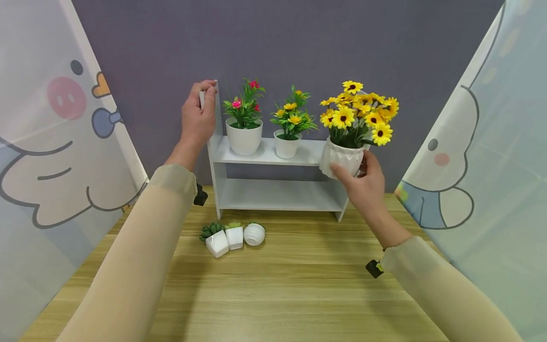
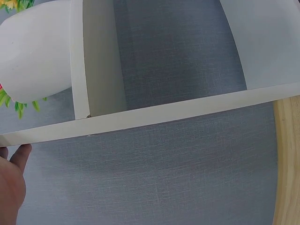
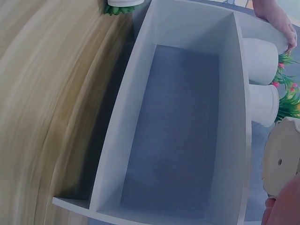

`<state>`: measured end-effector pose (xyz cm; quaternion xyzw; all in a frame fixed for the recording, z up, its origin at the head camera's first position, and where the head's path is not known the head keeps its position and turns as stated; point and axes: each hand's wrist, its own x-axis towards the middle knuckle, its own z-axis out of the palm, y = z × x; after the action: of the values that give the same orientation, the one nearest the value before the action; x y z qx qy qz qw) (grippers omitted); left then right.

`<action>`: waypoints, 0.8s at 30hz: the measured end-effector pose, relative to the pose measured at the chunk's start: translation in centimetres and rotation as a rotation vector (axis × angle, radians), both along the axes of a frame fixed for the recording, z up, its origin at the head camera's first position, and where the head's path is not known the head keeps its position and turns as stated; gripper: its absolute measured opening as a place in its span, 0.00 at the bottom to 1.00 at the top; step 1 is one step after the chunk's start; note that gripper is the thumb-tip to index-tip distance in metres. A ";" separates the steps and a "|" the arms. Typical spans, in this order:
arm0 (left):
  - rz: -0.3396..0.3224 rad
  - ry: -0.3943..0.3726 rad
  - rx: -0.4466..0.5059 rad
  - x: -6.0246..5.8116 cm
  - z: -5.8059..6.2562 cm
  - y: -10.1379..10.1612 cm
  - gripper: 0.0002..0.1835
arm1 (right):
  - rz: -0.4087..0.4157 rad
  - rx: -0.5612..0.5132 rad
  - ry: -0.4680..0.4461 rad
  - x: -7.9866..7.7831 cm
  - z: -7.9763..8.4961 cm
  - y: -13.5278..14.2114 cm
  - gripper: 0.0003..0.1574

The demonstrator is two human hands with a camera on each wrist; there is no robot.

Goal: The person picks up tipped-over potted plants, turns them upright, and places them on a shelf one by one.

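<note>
My right hand grips a white fluted pot of yellow sunflowers, thumb on its front. The pot overlaps the right end of the shelf's upper board; its base with a small hole faces the right wrist camera. At the other end, my left hand holds the top of the white shelf's left side panel, fingertips against its outer face in the left wrist view. On the upper board stand a white pot with pink flowers and a smaller white pot with yellow flowers.
Three small white-potted succulents lie tipped over on the wooden table, before the shelf's left front. The lower board spans between the side panels. A grey wall stands behind, with cartoon-printed curtains on both sides.
</note>
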<state>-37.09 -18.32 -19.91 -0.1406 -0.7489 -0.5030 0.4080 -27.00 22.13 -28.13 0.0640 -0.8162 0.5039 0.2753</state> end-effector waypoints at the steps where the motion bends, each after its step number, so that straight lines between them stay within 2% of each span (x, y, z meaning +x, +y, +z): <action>1: -0.001 0.000 0.002 0.0 0.0 0.0 0.22 | -0.005 -0.002 -0.007 -0.2 0.1 -0.1 0.51; 9: -0.011 0.011 0.015 -0.1 0.0 0.0 0.22 | -0.048 0.012 -0.014 -1.6 0.2 -0.9 0.54; 15: -0.012 0.003 0.015 -0.1 -0.1 0.0 0.22 | -0.061 0.030 0.009 -2.6 0.0 -1.0 0.51; 24: -0.029 0.014 0.026 -0.3 0.0 0.0 0.22 | -0.120 0.159 -0.020 -4.0 0.5 -1.0 0.50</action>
<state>-37.38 -18.34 -19.87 -0.1496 -0.7373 -0.5175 0.4076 -31.00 21.12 -27.60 0.0317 -0.8587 0.4207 0.2908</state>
